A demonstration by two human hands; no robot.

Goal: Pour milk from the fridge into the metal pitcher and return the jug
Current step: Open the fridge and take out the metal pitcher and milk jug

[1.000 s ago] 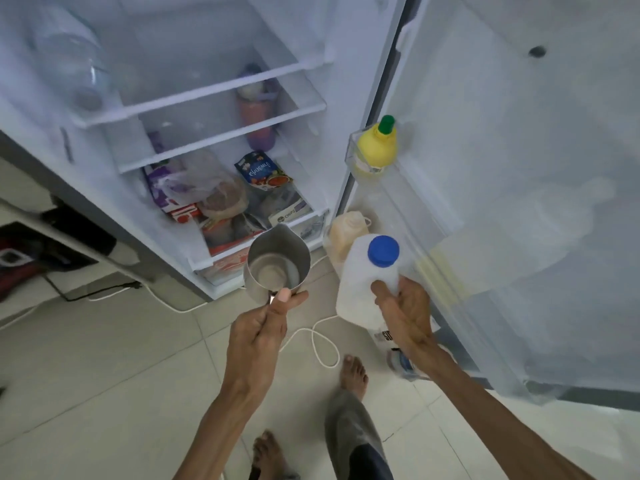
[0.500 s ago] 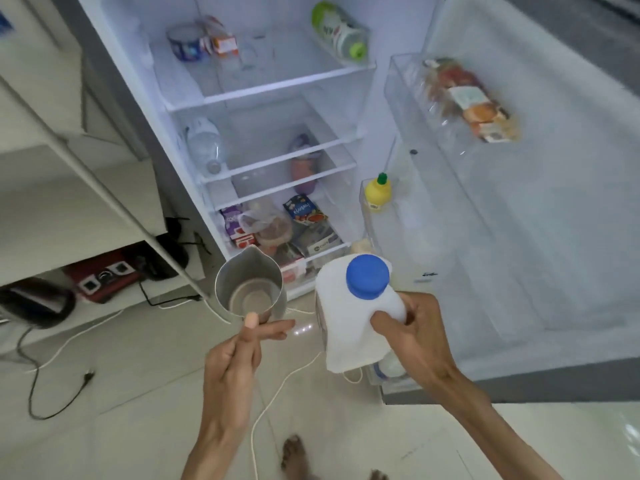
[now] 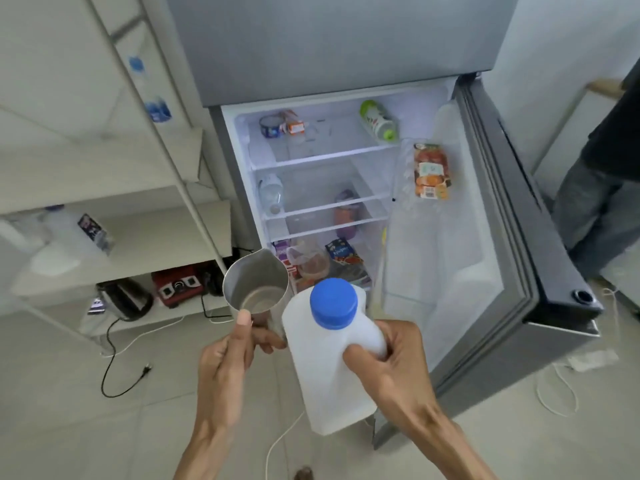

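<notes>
Left hand [image 3: 225, 368] grips metal pitcher [image 3: 255, 289]; right hand [image 3: 388, 365] grips capped milk jug [image 3: 329, 372], near the open fridge [image 3: 346, 64].

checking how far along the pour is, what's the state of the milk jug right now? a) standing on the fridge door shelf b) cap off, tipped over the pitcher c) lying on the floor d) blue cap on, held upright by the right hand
d: the blue cap sits on the milk jug, which the right hand grips upright beside the metal pitcher held by the left hand.
</notes>
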